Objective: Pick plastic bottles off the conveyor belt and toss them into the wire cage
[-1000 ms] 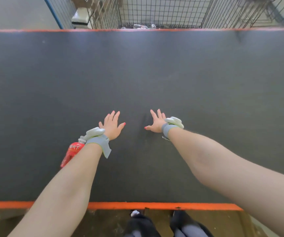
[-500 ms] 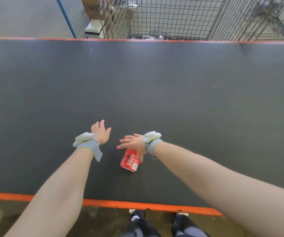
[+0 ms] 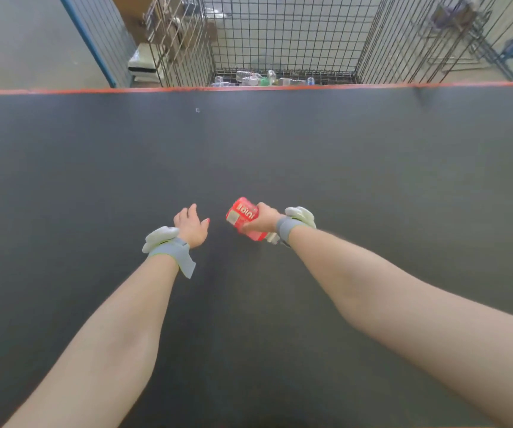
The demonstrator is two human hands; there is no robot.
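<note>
The right hand [image 3: 263,220] is gripping the red bottle [image 3: 243,215] with curled fingers over the near middle of the conveyor belt [image 3: 311,143], the left hand [image 3: 191,226] is hovering slack-fingered and empty, and 1 weak toss is risking a landing short of the far wire cage [image 3: 280,38].

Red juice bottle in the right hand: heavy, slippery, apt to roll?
Probably light: the right hand holds the red juice bottle alone, fingers wrapped round it. Round body, so likely to roll if dropped on the conveyor belt. Its fill level can't be seen.
</note>
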